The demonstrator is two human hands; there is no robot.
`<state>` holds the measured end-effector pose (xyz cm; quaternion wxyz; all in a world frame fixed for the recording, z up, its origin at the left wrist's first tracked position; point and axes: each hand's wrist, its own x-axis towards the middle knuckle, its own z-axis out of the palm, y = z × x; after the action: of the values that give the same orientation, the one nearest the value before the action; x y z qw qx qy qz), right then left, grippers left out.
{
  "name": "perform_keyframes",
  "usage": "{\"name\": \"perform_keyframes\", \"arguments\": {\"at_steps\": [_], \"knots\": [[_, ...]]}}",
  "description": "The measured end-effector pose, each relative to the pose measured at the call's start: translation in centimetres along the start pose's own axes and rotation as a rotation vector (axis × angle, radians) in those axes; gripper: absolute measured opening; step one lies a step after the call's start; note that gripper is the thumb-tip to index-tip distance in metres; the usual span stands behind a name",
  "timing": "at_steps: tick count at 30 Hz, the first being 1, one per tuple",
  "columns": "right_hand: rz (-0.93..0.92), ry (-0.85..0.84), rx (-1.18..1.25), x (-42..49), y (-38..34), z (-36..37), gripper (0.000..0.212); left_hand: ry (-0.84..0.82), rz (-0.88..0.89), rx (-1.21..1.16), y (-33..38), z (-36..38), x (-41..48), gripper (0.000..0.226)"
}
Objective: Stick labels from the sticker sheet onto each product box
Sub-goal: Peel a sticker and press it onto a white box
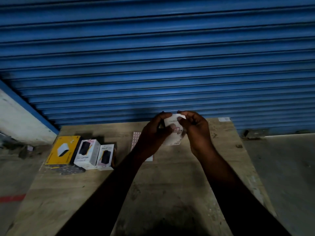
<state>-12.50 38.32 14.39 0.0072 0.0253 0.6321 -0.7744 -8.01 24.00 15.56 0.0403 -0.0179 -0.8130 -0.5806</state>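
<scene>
I hold a small white product box [173, 133] above the middle of the wooden board [170, 184]. My left hand [153, 133] grips its left side, fingers curled over the top edge. My right hand [194, 128] holds its right side, thumb pressing on the box face near a small red-outlined label. The sticker sheet [136, 138] with rows of red-bordered labels lies flat on the board, mostly hidden behind my left hand and wrist. Three more boxes stand at the left: a yellow box [63, 150], a white box [87, 154] and a smaller white box [105, 155].
A blue roller shutter [153, 57] closes off the far side right behind the board. Concrete floor [281, 167] lies to the right and left. A small white label or paper [224, 119] lies at the board's far right corner. A dark flat object [68, 169] sits under the left boxes.
</scene>
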Motion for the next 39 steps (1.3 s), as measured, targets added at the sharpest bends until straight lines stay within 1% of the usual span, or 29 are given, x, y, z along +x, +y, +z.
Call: {"name": "perform_keyframes", "arguments": {"at_steps": [1,3,5,7,10,12,13,15,17,18,20,21,22,23,24,25,27,28,29,30,32,35,37,39], "knots": [[0.006,0.016,-0.016,0.0,0.2,-0.1,0.017,-0.011,0.029,0.059,-0.2,0.0,-0.1,0.046],[0.022,0.012,-0.023,-0.1,0.6,-0.3,0.015,0.038,0.084,0.160,-0.4,0.2,-0.3,0.052],[0.049,-0.042,0.006,-0.2,0.6,-0.3,0.019,0.116,0.122,0.263,-0.7,0.4,-0.4,0.055],[0.041,-0.134,0.001,-0.4,0.2,-0.3,0.024,0.136,0.106,0.367,-0.9,0.4,-0.3,0.060],[-0.015,-0.270,-0.087,-0.4,0.4,-0.9,0.042,0.062,-0.009,0.306,-1.1,0.1,0.0,0.063],[-0.048,-0.292,-0.142,-0.3,0.9,-1.3,0.049,-0.018,-0.039,0.293,-1.4,-0.5,0.3,0.062],[-0.069,-0.275,-0.158,-0.2,1.2,-1.5,0.049,-0.056,-0.038,0.290,-1.5,-0.9,0.5,0.062],[-0.071,-0.202,-0.111,0.0,1.3,-1.7,0.045,-0.091,-0.043,0.230,-1.6,-1.4,0.9,0.061],[-0.058,-0.102,-0.039,0.3,1.8,-1.9,0.034,-0.039,-0.056,0.092,-1.8,-1.3,1.2,0.063],[-0.065,-0.026,-0.057,0.4,2.2,-1.9,0.028,0.012,-0.054,0.035,-2.1,-1.0,1.3,0.063],[-0.065,0.160,-0.215,0.8,3.2,-2.0,0.019,0.097,-0.057,-0.013,-2.7,-0.1,1.2,0.062],[-0.050,0.226,-0.284,0.7,3.5,-2.0,0.016,0.115,-0.069,-0.029,-2.9,0.4,1.1,0.061],[-0.044,0.255,-0.315,0.6,3.7,-1.9,0.016,0.127,-0.088,-0.056,-3.2,1.0,1.1,0.060],[-0.042,0.239,-0.312,0.4,4.0,-2.0,0.013,0.142,-0.108,-0.097,-3.4,1.5,1.0,0.058],[-0.027,0.183,-0.285,0.2,4.1,-2.1,0.006,0.166,-0.123,-0.144,-3.8,1.8,1.1,0.056],[0.013,0.111,-0.259,0.0,4.3,-2.1,0.013,0.196,-0.135,-0.179,-4.0,2.2,1.2,0.052],[0.108,-0.067,-0.240,-0.3,4.5,-2.4,0.042,0.249,-0.161,-0.199,-4.8,2.9,1.5,0.046],[0.131,-0.131,-0.257,-0.4,4.7,-2.5,0.052,0.257,-0.176,-0.210,-5.1,3.2,1.6,0.043],[0.132,-0.182,-0.263,-0.4,4.9,-2.6,0.056,0.249,-0.187,-0.238,-5.4,3.5,1.8,0.042],[0.116,-0.218,-0.266,-0.4,5.0,-2.8,0.053,0.228,-0.187,-0.285,-5.7,3.8,1.8,0.041],[0.113,-0.234,-0.237,-0.3,5.0,-3.4,0.041,0.164,-0.174,-0.351,-5.8,4.3,1.8,0.042],[0.158,-0.198,-0.158,0.1,5.2,-4.8,0.029,0.106,-0.146,-0.231,-6.3,5.1,1.9,0.044],[0.212,-0.165,-0.012,0.5,5.4,-5.8,0.024,0.121,-0.229,-0.151,-6.9,5.9,2.2,0.047],[0.265,-0.155,0.070,1.3,5.8,-6.9,0.024,0.093,-0.391,-0.210,-7.1,6.9,2.3,0.050]]}}
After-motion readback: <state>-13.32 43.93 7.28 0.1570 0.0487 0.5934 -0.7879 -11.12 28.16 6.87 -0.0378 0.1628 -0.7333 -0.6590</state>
